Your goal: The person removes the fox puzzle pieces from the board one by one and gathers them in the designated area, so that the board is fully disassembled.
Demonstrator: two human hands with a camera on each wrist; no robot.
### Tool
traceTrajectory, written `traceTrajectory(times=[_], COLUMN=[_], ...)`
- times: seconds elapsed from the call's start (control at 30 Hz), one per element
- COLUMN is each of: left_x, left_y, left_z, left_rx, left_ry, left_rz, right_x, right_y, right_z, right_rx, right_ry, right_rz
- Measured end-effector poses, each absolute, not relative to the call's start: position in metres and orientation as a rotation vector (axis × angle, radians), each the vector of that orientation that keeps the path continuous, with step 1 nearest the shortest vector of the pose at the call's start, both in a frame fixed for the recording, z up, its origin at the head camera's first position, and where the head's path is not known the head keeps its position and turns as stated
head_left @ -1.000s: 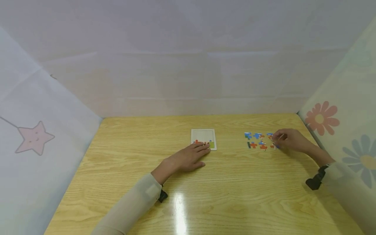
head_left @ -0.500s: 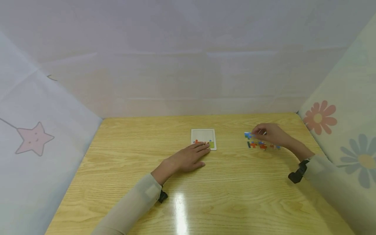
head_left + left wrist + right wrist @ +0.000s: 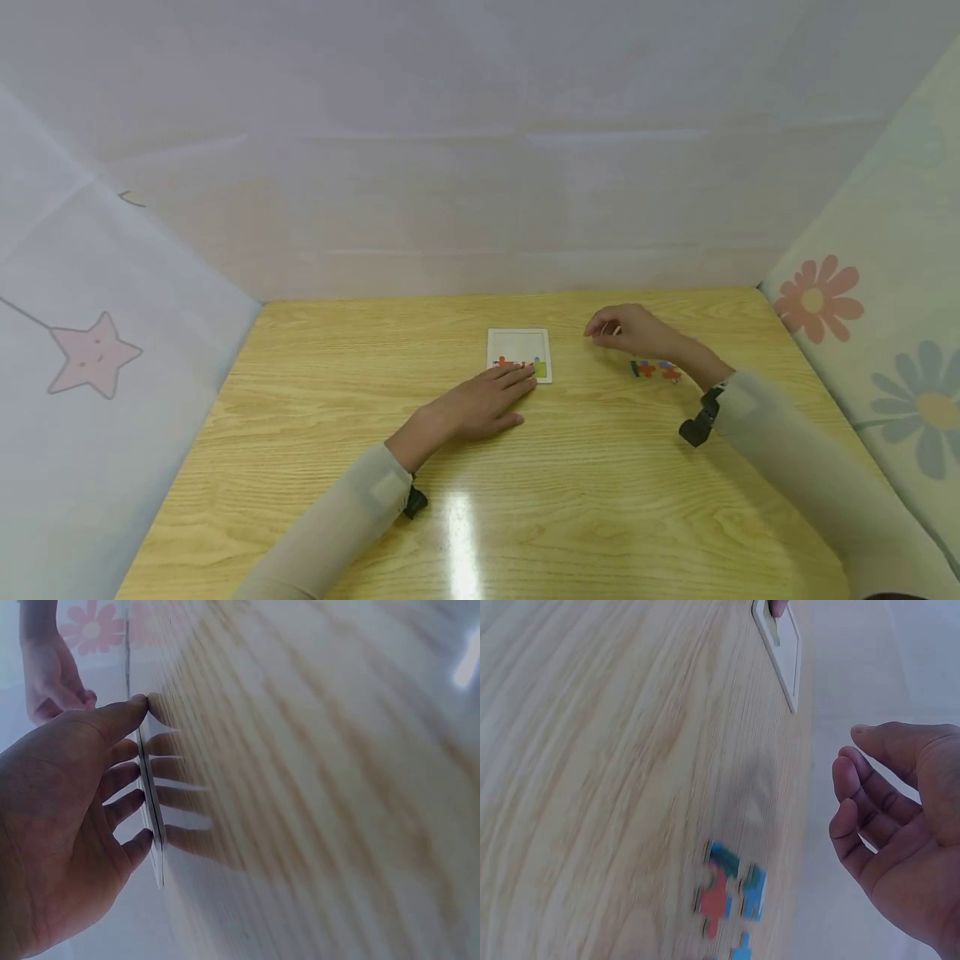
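R hand (image 3: 630, 331), fingers loosely curled w/ no pc seen in them, hovers btwn puzzle pcs (image 3: 647, 370) (near right) & tray (image 3: 519, 344) (left), where L hand (image 3: 483, 404) rests, fingers spread.

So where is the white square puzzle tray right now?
In the head view, the white square puzzle tray lies slightly right of centre on the yellow wood-grain table, the left hand resting on its near part.

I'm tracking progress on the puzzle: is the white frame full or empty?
Partly filled: the white frame shows red and green pieces along its near side, its far part bare; the left hand hides some.
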State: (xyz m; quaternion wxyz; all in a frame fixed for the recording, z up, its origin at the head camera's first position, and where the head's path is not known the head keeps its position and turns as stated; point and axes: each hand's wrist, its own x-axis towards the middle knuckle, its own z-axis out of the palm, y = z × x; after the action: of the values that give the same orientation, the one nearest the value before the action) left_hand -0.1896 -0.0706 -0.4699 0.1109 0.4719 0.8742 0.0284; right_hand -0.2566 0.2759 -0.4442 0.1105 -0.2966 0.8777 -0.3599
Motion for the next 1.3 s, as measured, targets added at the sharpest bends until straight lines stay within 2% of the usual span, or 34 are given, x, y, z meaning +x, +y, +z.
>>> traceTrajectory(times=[0.67, 1.3], left_x=[-0.182, -0.176], left_y=[-0.064, -0.06], left_z=[-0.469, -0.47], left_rx=[1.398, 1.372], left_ry=[2.534, 2.506], left_rz=[0.084, 0.111], right_x=[-0.284, -0.297], right_y=[0.199, 0.164], right_z=[-0.452, -0.466], right_rx=[-0.994, -1.014], right_ry=[2.449, 2.344], right_rz=[-0.991, -0.975])
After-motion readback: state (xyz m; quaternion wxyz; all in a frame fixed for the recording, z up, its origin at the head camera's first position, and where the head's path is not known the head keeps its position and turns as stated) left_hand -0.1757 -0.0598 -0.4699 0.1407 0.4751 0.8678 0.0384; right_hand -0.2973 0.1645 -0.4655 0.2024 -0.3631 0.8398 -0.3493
